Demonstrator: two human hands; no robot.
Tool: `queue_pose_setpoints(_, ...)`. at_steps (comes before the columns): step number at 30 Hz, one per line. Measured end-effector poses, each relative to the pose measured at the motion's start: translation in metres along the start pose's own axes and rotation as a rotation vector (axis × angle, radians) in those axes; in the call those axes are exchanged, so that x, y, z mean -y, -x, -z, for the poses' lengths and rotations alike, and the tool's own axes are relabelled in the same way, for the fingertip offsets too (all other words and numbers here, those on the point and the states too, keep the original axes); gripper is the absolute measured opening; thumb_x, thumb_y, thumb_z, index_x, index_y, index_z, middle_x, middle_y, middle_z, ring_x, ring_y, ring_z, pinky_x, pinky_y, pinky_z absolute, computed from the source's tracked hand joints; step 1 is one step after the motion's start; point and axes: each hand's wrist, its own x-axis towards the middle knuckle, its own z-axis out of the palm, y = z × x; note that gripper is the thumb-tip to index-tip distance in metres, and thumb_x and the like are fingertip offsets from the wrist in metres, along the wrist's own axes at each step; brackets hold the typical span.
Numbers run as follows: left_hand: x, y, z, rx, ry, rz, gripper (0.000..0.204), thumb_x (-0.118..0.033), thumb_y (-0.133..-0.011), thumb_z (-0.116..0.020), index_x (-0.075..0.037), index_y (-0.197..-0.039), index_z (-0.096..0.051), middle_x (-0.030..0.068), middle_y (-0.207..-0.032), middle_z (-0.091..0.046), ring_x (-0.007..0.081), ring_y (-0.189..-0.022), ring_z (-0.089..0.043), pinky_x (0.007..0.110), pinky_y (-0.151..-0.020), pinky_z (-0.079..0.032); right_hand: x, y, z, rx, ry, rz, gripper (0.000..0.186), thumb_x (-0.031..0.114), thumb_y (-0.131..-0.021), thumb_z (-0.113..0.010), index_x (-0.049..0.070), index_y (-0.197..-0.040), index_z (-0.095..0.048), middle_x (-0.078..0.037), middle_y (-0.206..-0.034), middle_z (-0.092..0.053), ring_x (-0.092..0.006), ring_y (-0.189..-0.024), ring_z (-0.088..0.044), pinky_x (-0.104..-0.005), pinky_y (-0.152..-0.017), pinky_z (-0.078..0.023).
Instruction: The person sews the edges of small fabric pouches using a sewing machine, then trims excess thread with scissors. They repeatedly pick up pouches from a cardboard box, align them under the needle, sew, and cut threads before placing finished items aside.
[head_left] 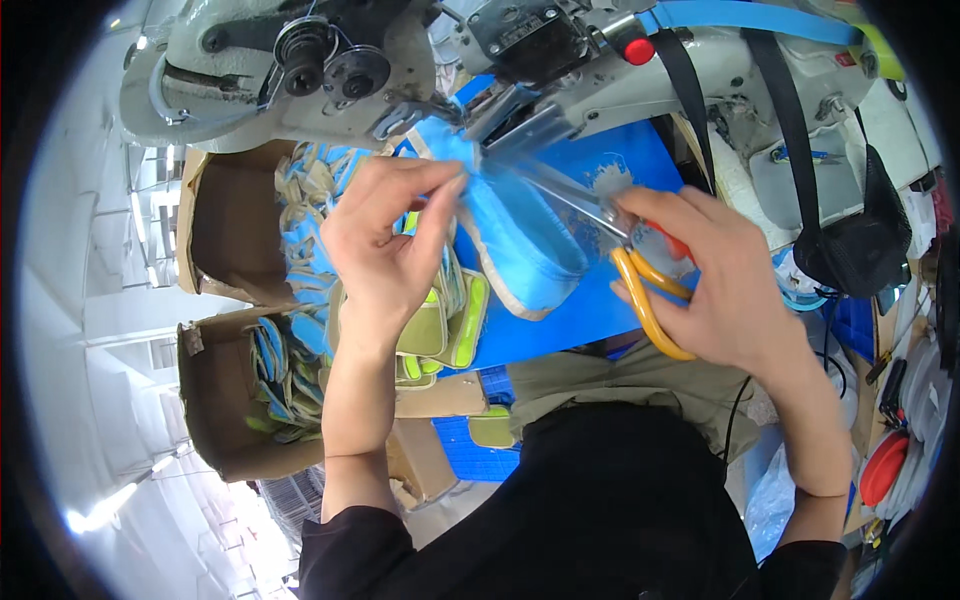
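Head cam, w/ the sewing machine (300, 75) as the landmark for everything.

Left hand (385, 250) sits just below the machine's head, fingers mostly closed in a pinch, thumb and fingertips (445, 190) gripping the edge of a blue shoe upper (520, 235). The upper hangs right under the needle area, its toe end pointing down and right, away from the machine, w/ a pale trim strip running along its lower edge.

Right hand (720, 290) is below and right of the machine, curled round the yellow handles of a pair of scissors (620, 245). Fingers are through the loops, so closed on them. The blades point up-left toward the machine and reach the top of the upper; can't tell if the blades are apart or together, bit blurry there.

Behind the upper, under the machine's arm, lies a flat blue sheet (600, 310).

Below-left of the machine are two open cardboard boxes (215, 400), both stuffed w/ more blue and lime shoe pieces (300, 230). A few lime-green pieces (450, 325) sit just under the left wrist.

Black straps (790, 130) hang down the machine's right side, w/ a red knob (638, 50) near its top.
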Motion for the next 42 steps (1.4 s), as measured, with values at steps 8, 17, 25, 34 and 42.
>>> queue_pose_setpoints(8, -0.003, -0.008, 0.01, 0.006, -0.167, -0.057, 0.02, 0.004, -0.08, -0.079, -0.007, -0.097, -0.079, 0.0067, -0.086, -0.069, 0.015, -0.069, -0.065, 0.027, -0.057, -0.05, 0.003, -0.028, 0.008, 0.025, 0.093, 0.082, 0.042, 0.02, -0.075, -0.081, 0.011, -0.114, -0.07, -0.011, -0.084, -0.064, -0.0339, -0.076, -0.063, -0.0427, -0.066, -0.05)
queue_pose_setpoints(17, -0.002, -0.012, 0.005, 0.017, -0.136, -0.144, 0.022, 0.004, -0.079, -0.079, -0.008, -0.097, -0.079, 0.0063, -0.083, -0.068, 0.0191, -0.068, -0.066, 0.03, -0.058, -0.051, 0.003, -0.033, 0.006, -0.001, 0.157, 0.165, 0.041, 0.021, -0.076, -0.082, 0.011, -0.115, -0.071, -0.01, -0.084, -0.064, -0.0302, -0.073, -0.062, -0.0412, -0.063, -0.049)
queue_pose_setpoints(25, 0.011, 0.032, 0.019, -0.5, -0.025, 0.029, 0.02, 0.003, -0.096, -0.066, -0.004, -0.116, -0.067, 0.0061, -0.115, -0.067, 0.0132, -0.082, -0.065, 0.028, -0.068, -0.055, -0.006, 0.017, -0.008, 0.054, 0.243, -0.195, 0.041, 0.018, -0.078, -0.082, 0.012, -0.117, -0.069, -0.013, -0.084, -0.07, -0.0338, -0.076, -0.069, -0.0427, -0.066, -0.054)
queue_pose_setpoints(34, 0.012, 0.061, -0.041, -0.281, 1.122, 0.856, 0.038, -0.037, -0.101, -0.065, -0.007, -0.124, -0.062, 0.0043, -0.114, -0.067, 0.0122, -0.101, -0.063, 0.027, -0.081, -0.05, -0.018, 0.027, -0.057, 0.014, 0.086, -0.108, 0.032, 0.011, -0.085, -0.078, 0.0, -0.114, -0.069, -0.011, -0.08, -0.065, -0.0277, -0.075, -0.069, -0.0351, -0.071, -0.056)
queue_pose_setpoints(42, 0.018, 0.031, -0.052, -0.1, 1.483, 0.888, 0.02, -0.017, -0.099, -0.069, -0.006, -0.114, -0.064, 0.005, -0.105, -0.073, 0.0128, -0.091, -0.071, 0.029, -0.076, -0.059, 0.035, -0.06, -0.072, -0.138, -0.605, -0.332, 0.031, 0.012, -0.088, -0.08, -0.005, -0.113, -0.071, -0.003, -0.081, -0.068, -0.0069, -0.074, -0.059, -0.0247, -0.066, -0.049)
